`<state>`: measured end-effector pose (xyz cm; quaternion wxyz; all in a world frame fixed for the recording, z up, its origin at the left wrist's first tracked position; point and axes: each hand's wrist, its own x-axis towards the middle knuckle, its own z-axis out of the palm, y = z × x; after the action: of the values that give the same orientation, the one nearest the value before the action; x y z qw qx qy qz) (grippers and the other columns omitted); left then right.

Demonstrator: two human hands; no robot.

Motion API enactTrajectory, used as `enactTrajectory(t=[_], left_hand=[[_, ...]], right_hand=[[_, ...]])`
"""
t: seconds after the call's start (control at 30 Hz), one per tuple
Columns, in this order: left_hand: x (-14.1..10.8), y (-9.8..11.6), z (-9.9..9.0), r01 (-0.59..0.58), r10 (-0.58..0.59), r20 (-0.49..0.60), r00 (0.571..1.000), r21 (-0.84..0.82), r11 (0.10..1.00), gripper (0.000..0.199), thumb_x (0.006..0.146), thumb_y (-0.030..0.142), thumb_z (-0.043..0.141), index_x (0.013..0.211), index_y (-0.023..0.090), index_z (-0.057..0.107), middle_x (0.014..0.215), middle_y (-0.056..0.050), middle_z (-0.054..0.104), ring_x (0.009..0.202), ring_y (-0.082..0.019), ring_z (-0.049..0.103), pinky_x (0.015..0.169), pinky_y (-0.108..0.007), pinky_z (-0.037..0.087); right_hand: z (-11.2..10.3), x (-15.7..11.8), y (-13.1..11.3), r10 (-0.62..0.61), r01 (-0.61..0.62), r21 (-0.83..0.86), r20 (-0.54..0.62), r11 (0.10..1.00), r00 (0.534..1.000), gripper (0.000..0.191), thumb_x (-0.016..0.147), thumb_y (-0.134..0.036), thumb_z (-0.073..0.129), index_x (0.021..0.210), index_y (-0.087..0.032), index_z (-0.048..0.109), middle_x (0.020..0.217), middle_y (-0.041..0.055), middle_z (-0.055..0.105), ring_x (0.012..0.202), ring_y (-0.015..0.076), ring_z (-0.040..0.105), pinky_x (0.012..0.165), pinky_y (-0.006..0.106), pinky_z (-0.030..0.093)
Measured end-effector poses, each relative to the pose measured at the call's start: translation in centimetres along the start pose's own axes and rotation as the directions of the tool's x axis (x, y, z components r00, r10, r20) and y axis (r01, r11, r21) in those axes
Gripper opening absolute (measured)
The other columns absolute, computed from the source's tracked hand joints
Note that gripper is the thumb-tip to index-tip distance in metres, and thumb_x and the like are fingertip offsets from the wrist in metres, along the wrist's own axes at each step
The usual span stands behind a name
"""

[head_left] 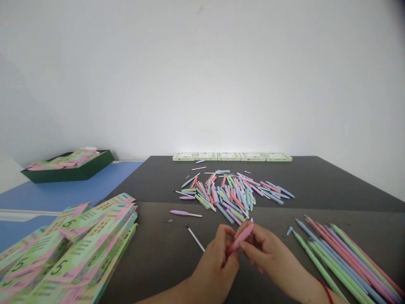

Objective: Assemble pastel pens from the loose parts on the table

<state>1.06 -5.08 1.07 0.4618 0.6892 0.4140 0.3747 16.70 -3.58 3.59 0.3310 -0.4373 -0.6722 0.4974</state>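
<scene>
Above the front of the dark table, a pink pen part is held between my two hands, tilted up to the right. The fingers of my left hand are wrapped round its lower end. My right hand pinches it near the upper end, thumb and fingers closed. A small light purple tip shows just past the top of the pink part; I cannot tell whether it is joined to it. A white refill with a dark tip lies left of my left hand. Beyond my hands spreads a heap of pastel pen parts.
Several long pastel pens lie side by side at the right. Printed packets are stacked at the left front. A green tray with more packets sits on a blue surface. Several flat boxes line the back edge.
</scene>
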Motion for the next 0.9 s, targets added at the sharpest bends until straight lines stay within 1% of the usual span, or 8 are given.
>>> enactTrajectory(t=[0.1,0.2,0.37,0.47,0.6,0.67,0.77,0.9], left_hand=[[-0.1,-0.3,0.2,-0.019,0.019,-0.014,1.0,0.009,1.0,0.019,0.085,0.007,0.039,0.099,0.019,0.039,0.078,0.002,0.05,0.069,-0.013,0.047,0.064,-0.025,0.035],[-0.2,-0.7,0.3,-0.032,0.032,-0.015,0.999,0.013,0.999,0.021,0.084,0.005,0.039,0.1,0.019,0.039,0.077,0.002,0.049,0.067,-0.013,0.047,0.062,-0.025,0.034],[-0.3,-0.3,0.1,-0.014,0.014,-0.006,1.0,0.059,0.998,0.02,0.085,0.006,0.038,0.1,0.02,0.039,0.079,0.002,0.051,0.069,-0.014,0.048,0.063,-0.025,0.034],[-0.2,0.2,-0.2,-0.012,0.011,0.012,1.0,0.111,0.994,0.018,0.088,0.009,0.037,0.102,0.02,0.038,0.081,0.0,0.054,0.07,-0.015,0.05,0.063,-0.025,0.034],[-0.2,0.7,-0.5,-0.036,0.029,0.041,0.999,0.193,0.981,0.018,0.09,0.013,0.036,0.107,0.02,0.038,0.083,-0.003,0.059,0.067,-0.017,0.054,0.06,-0.026,0.033],[-0.3,0.9,-0.7,-0.07,0.057,0.061,0.997,0.246,0.967,0.02,0.091,0.015,0.036,0.111,0.019,0.037,0.084,-0.004,0.06,0.066,-0.018,0.055,0.059,-0.026,0.033],[-0.3,1.3,-1.0,-0.125,0.101,0.087,0.991,0.335,0.934,0.022,0.092,0.016,0.036,0.114,0.017,0.037,0.085,-0.006,0.062,0.068,-0.02,0.058,0.06,-0.027,0.034],[0.0,1.2,-1.5,-0.145,0.119,0.084,0.989,0.45,0.881,0.022,0.091,0.015,0.038,0.113,0.018,0.036,0.083,-0.006,0.063,0.071,-0.021,0.061,0.062,-0.028,0.035]], right_hand=[[-0.2,0.1,0.2,-0.089,0.089,-0.091,0.002,0.992,0.996,0.008,0.081,-0.017,0.051,0.078,-0.021,0.057,0.075,0.0003,0.06,0.069,0.0147,0.056,0.062,0.024,0.043],[-0.4,0.2,0.4,-0.102,0.107,-0.125,0.046,0.986,0.994,0.008,0.082,-0.019,0.051,0.078,-0.021,0.057,0.078,0.0014,0.061,0.074,0.0169,0.058,0.066,0.026,0.044],[-0.2,0.2,0.8,-0.104,0.108,-0.153,0.034,0.982,0.994,0.008,0.083,-0.021,0.051,0.077,-0.021,0.057,0.078,0.0007,0.061,0.068,0.0156,0.056,0.062,0.025,0.042],[-0.2,0.3,1.0,-0.111,0.115,-0.161,0.028,0.98,0.993,0.009,0.082,-0.02,0.051,0.075,-0.021,0.056,0.078,0.001,0.061,0.071,0.0161,0.056,0.06,0.024,0.042],[-0.9,0.2,0.4,-0.091,0.099,-0.158,0.054,0.982,0.994,0.009,0.082,-0.018,0.052,0.076,-0.021,0.059,0.074,-0.0002,0.06,0.064,0.0142,0.054,0.056,0.023,0.039],[-1.6,0.1,-0.2,-0.083,0.093,-0.155,0.069,0.984,0.994,0.008,0.082,-0.017,0.054,0.081,-0.021,0.061,0.078,-0.0005,0.061,0.063,0.0131,0.053,0.057,0.023,0.039],[-2.6,0.0,-1.0,-0.083,0.099,-0.229,0.077,0.968,0.994,0.009,0.081,-0.017,0.056,0.084,-0.022,0.063,0.078,-0.001,0.062,0.065,0.0135,0.053,0.058,0.023,0.038],[-3.4,0.2,-0.9,-0.093,0.114,-0.377,0.073,0.919,0.993,0.006,0.08,-0.019,0.059,0.077,-0.021,0.064,0.07,-0.0009,0.06,0.063,0.0147,0.052,0.057,0.023,0.036]])
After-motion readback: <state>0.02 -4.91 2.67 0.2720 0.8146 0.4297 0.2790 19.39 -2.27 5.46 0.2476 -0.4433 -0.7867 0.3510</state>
